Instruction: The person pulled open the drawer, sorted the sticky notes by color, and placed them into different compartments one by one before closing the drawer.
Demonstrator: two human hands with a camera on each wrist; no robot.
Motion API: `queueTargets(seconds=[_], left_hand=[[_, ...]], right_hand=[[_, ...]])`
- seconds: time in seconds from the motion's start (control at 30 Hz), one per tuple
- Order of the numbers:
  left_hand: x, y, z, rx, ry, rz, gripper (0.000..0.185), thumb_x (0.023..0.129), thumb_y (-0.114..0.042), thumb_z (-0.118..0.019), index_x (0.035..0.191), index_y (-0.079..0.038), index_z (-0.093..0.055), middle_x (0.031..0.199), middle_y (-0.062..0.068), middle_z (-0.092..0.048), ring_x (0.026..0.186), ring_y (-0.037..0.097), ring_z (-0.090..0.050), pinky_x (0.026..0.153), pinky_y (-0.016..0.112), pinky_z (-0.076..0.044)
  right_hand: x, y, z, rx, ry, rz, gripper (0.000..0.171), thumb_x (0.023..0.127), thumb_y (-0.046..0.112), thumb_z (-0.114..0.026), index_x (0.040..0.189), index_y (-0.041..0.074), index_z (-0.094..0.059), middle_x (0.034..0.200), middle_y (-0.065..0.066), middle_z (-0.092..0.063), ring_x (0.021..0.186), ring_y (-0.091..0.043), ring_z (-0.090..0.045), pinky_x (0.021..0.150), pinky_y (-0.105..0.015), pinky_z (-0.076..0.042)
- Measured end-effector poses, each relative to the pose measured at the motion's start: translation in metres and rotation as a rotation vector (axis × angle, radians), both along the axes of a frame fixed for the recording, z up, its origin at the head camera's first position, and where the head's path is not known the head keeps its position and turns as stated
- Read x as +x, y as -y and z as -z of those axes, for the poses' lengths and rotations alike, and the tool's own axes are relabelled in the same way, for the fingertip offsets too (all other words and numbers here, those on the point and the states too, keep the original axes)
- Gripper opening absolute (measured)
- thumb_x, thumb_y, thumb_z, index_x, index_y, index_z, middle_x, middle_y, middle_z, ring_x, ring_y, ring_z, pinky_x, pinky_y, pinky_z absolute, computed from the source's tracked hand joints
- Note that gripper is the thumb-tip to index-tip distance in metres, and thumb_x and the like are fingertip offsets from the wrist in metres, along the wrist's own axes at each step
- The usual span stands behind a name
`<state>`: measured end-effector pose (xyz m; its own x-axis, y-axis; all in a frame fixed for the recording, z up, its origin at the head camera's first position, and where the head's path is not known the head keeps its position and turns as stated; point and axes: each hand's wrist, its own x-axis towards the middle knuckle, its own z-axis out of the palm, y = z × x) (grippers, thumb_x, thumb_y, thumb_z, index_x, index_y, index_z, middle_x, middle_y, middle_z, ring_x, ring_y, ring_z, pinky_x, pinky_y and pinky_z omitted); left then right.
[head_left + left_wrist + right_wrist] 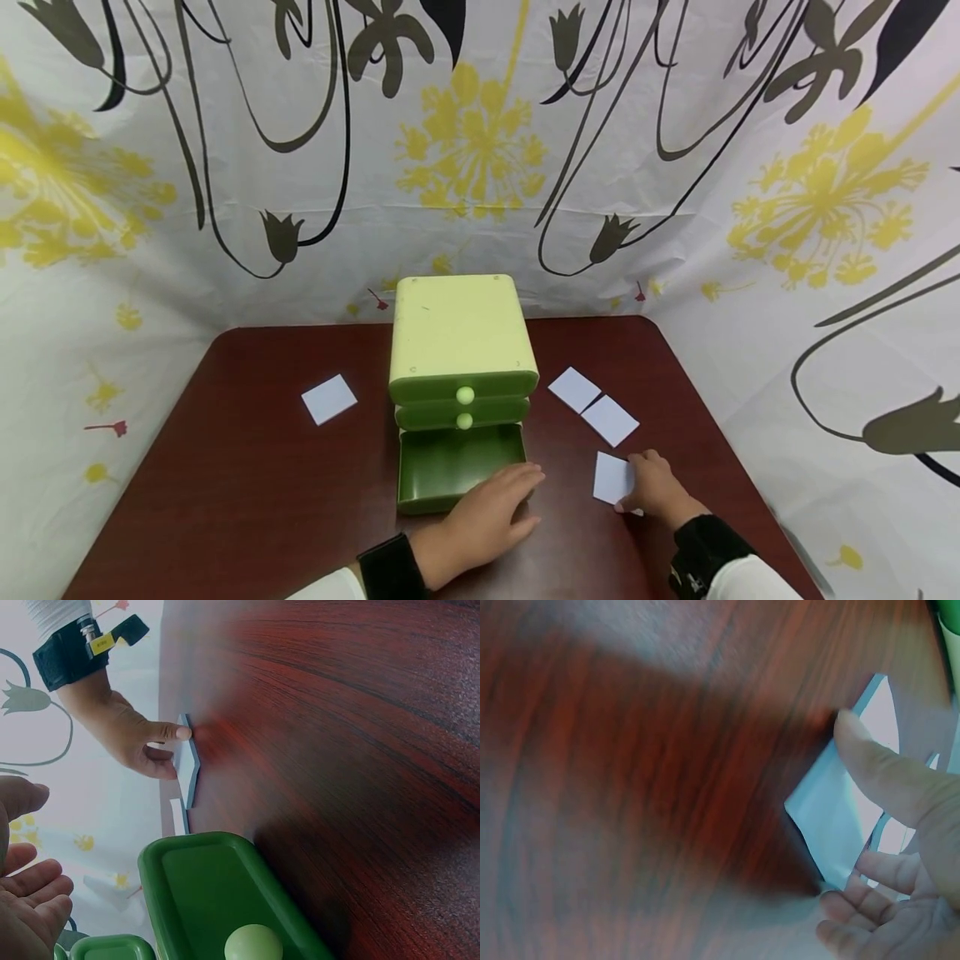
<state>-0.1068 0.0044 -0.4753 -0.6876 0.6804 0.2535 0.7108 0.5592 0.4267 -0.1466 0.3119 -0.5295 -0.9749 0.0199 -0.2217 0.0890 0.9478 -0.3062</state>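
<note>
My right hand holds a thin white square card by its edges at the right of the table. In the right wrist view, the thumb is on one edge of the card and the fingertips are at the opposite edge. My left hand is at the front right corner of the pulled-out bottom drawer, fingers extended and holding nothing. Whether it touches the drawer I cannot tell. The drawer belongs to a small green chest of drawers, whose upper two drawers are pushed further in.
Two more white cards lie close together right of the chest. Another white card lies to its left. All stand on a dark red-brown wooden table, with a flower-patterned white cloth behind and at both sides.
</note>
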Motion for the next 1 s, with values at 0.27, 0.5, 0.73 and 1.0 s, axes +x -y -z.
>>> queueTargets(seconds=[0.27,0.5,0.73,1.0], left_hand=[[-0.001,0.004,0.001,0.009,0.077,-0.012,0.050,0.093,-0.024,-0.066,0.137,-0.008,-0.051,0.141,0.007,-0.051,0.130,0.021,-0.048,0.105,0.035,-0.043],[-0.002,0.009,0.002,0.021,0.113,-0.018,0.050,0.093,-0.024,-0.066,0.138,-0.008,-0.050,0.140,0.007,-0.051,0.131,0.021,-0.047,0.105,0.035,-0.043],[-0.002,0.015,0.005,0.014,0.130,-0.047,0.051,0.093,-0.025,-0.065,0.139,-0.009,-0.049,0.141,0.007,-0.051,0.131,0.022,-0.047,0.105,0.036,-0.043],[-0.001,0.027,0.006,0.027,0.125,-0.081,0.051,0.092,-0.021,-0.067,0.138,-0.005,-0.051,0.140,0.010,-0.051,0.130,0.024,-0.048,0.106,0.040,-0.042]], right_hand=[[-0.002,0.000,-0.001,0.034,0.026,0.028,0.091,0.048,0.039,-0.096,0.107,-0.015,-0.050,0.098,-0.025,-0.049,0.093,-0.040,-0.043,0.078,-0.050,-0.044],[0.005,0.004,0.004,-0.082,-0.017,0.068,0.093,0.048,0.028,-0.097,0.111,-0.011,-0.041,0.098,-0.024,-0.051,0.091,-0.038,-0.047,0.076,-0.050,-0.046],[0.009,0.006,0.005,-0.136,-0.043,0.062,0.084,0.050,0.019,-0.097,0.105,-0.005,-0.038,0.094,-0.021,-0.049,0.088,-0.035,-0.046,0.073,-0.046,-0.045],[0.011,0.008,0.001,-0.302,-0.011,0.127,0.055,0.072,0.005,-0.083,0.092,0.001,-0.033,0.082,-0.012,-0.050,0.074,-0.022,-0.049,0.061,-0.032,-0.040]])
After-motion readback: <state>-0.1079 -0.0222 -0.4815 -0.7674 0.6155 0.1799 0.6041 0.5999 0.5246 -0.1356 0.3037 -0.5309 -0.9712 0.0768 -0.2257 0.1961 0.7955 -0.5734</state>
